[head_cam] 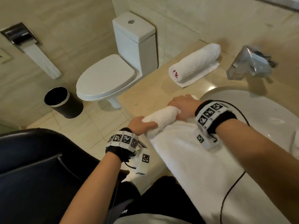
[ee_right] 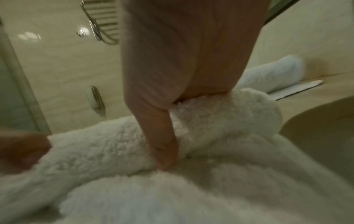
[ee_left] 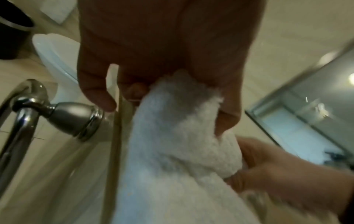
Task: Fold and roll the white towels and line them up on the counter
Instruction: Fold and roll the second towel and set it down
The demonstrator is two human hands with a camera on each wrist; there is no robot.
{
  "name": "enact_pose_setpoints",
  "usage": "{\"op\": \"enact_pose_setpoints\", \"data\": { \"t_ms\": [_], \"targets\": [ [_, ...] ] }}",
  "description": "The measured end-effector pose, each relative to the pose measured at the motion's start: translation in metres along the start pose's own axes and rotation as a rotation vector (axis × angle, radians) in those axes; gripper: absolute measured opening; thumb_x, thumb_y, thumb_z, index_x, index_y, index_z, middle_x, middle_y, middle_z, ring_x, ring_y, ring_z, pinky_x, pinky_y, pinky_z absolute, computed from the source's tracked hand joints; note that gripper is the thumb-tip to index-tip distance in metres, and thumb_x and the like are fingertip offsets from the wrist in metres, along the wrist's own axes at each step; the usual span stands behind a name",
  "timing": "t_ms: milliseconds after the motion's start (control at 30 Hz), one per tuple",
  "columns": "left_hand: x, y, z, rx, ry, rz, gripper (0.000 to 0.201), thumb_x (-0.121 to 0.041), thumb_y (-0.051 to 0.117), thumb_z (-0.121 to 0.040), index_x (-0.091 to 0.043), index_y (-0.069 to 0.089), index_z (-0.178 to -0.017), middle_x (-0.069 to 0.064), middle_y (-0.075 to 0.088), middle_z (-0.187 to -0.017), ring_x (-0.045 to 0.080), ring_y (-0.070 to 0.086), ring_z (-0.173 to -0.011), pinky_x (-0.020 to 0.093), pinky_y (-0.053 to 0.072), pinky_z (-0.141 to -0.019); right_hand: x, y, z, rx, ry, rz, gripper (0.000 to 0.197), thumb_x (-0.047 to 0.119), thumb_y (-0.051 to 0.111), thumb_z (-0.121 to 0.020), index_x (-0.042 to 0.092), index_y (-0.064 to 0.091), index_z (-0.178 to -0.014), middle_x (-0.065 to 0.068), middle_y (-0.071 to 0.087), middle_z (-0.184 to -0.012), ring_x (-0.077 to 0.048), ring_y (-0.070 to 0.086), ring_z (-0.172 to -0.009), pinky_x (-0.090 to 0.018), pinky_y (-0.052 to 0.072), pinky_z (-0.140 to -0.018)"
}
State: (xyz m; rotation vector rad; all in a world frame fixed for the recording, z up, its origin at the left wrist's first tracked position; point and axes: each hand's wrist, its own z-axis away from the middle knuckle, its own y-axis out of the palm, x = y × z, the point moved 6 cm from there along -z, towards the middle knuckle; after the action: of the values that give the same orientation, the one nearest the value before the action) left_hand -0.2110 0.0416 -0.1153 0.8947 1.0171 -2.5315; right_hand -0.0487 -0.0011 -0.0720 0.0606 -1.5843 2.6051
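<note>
Nearest us, the unrolled tail of the white towel [head_cam: 202,159] lay flat along the counter [head_cam: 145,92] and ran off its near edge towards our body, which kept the cloth straight and gave us slack to feed into the roll. At its far end sat the roll itself, and we held one end in each hand so that both ends would turn evenly. Our left hand [head_cam: 140,124] was curled round the left end, thumb over the top and fingers wrapped about the cloth. Our right hand [head_cam: 184,105] gripped the right end just beside the basin [head_cam: 258,110], palm on top and thumb [ee_right: 164,145] dug into the crease where roll met flat cloth, we judged to keep the winding tight.

Farther back and to the right, a finished rolled towel [head_cam: 194,65] with a red mark on its end lay on its own loose flap, well apart from our hands, so it marked where the row would begin. Beyond it stood a clear holder [head_cam: 247,63] with wrapped items.
</note>
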Motion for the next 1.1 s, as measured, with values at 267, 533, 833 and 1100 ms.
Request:
{"op": "enact_pose_setpoints", "data": {
  "t_ms": [267, 533, 833, 1100],
  "targets": [
    [0.014, -0.023, -0.029, -0.247, 0.197, 0.456, 0.017, -0.036, 0.06, -0.086, -0.02, 0.056, -0.089, 0.003, 0.061, -0.096, 0.023, 0.057, -0.092, 0.031, 0.046, -0.078, 0.001, -0.008, -0.038, -0.111, 0.033, 0.128, 0.053, 0.04, 0.065, -0.08, 0.027, 0.046, -0.128, -0.008, 0.049, -0.127, -0.032, 0.041, -0.124, -0.046, 0.035, -0.102],
    [0.018, -0.008, -0.015, -0.132, 0.478, 0.613, 0.027, -0.023, 0.061, -0.082, -0.023, 0.048, -0.106, -0.003, 0.053, -0.103, 0.014, 0.053, -0.094, 0.024, 0.046, -0.075, -0.005, 0.001, -0.032, -0.217, 0.146, -0.023, 0.066, 0.015, 0.064, -0.084, 0.024, 0.033, -0.142, -0.011, 0.039, -0.14, -0.033, 0.04, -0.127, -0.043, 0.036, -0.104],
    [0.024, -0.002, -0.007, -0.267, 0.559, 0.606, 0.025, -0.046, 0.052, -0.064, -0.034, 0.047, -0.086, 0.009, 0.057, -0.113, 0.026, 0.055, -0.105, 0.042, 0.048, -0.091, -0.058, 0.004, 0.047, -0.349, 0.608, -0.481, 0.051, 0.009, 0.046, -0.092, 0.016, 0.035, -0.141, -0.006, 0.039, -0.145, -0.024, 0.042, -0.128, -0.031, 0.037, -0.099],
    [0.021, -0.009, -0.015, -0.299, 0.607, 0.551, 0.019, -0.023, 0.055, -0.09, -0.016, 0.044, -0.104, -0.004, 0.054, -0.096, 0.012, 0.051, -0.089, 0.013, 0.04, -0.063, -0.046, -0.005, 0.005, -0.408, 0.604, -0.532, 0.006, 0.018, 0.049, -0.09, 0.016, 0.053, -0.085, -0.004, 0.053, -0.088, -0.023, 0.05, -0.096, -0.032, 0.04, -0.083]
  ]
}}
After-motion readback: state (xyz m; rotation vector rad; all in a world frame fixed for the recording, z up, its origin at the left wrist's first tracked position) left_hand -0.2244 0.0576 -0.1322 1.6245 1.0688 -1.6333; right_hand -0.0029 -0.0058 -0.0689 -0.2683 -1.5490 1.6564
